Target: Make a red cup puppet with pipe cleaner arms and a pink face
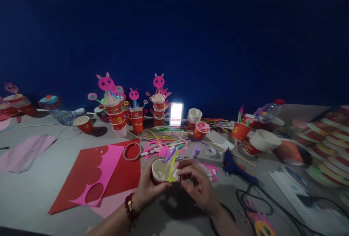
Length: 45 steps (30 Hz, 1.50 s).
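Near the front middle of the table, my left hand (147, 182) is wrapped round a red and white paper cup (160, 170), whose open mouth faces up toward me. A yellow pipe cleaner (172, 166) stands up at the cup's near right rim, its lower end bent there. Behind it a purple pipe cleaner (169, 155) shows at the far rim. My right hand (194, 181) is at the cup's right side, fingers curled and fingertips close to the rim by the yellow stem. Whether those fingertips hold anything is too small to tell.
Left lie red paper (71, 181), pink cut paper (111, 161) and a tape ring (132, 151). Behind stand pink-faced cup figures (117, 118) and a lit screen (176, 114). On the right are a blue glue gun (237, 168) with its cable, and stacked cups (263, 141).
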### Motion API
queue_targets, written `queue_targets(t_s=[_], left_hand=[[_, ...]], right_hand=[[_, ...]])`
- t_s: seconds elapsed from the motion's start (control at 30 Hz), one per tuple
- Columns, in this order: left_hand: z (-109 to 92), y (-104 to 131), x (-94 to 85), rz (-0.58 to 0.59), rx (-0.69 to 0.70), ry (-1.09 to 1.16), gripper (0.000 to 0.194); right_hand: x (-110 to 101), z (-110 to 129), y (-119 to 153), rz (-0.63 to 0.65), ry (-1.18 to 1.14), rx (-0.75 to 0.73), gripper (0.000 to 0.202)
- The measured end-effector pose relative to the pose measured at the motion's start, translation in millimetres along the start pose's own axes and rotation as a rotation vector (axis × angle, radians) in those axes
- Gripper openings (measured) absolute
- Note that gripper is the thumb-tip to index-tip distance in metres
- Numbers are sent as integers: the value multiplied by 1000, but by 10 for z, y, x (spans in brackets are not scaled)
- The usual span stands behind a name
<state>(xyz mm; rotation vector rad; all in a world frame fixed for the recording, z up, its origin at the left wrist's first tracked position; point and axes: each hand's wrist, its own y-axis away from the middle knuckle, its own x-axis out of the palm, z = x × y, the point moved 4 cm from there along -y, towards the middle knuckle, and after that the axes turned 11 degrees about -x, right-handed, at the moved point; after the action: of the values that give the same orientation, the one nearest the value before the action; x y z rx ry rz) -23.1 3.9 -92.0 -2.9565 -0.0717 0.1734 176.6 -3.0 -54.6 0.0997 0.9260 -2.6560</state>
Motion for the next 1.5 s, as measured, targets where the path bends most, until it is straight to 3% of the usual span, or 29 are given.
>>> queue_targets(t_s=[0.07, 0.2, 0.3, 0.43, 0.57, 0.7, 0.87, 1.07, 1.27, 1.5], left_hand=[[41, -20, 36, 84, -159, 190, 68], [102, 47, 226, 455, -488, 640, 68], [112, 129, 321, 629, -573, 798, 74], [170, 217, 397, 782, -637, 830, 84], [260, 266, 421, 827, -750, 871, 74], [245, 298, 451, 877, -818, 861, 63], [141, 303, 505, 920, -796, 819, 60], [172, 287, 557, 937, -751, 935, 55], [215, 313, 573, 989, -769, 946, 53], [351, 397, 584, 1041, -789, 1008, 66]], right_hand=[[-47, -55, 20, -88, -13, 25, 15], [-56, -160, 34, -186, -81, 70, 16], [4, -186, 26, -174, -89, 86, 18], [60, -179, 15, -157, -108, 51, 26], [76, -203, 31, -143, -248, 58, 38], [96, -244, 64, -141, -373, 169, 36], [97, -289, 74, -206, -398, 256, 27], [84, -295, 82, -287, -354, 347, 33], [95, -291, 105, -291, -312, 390, 35], [111, -276, 94, -265, -406, 391, 34]])
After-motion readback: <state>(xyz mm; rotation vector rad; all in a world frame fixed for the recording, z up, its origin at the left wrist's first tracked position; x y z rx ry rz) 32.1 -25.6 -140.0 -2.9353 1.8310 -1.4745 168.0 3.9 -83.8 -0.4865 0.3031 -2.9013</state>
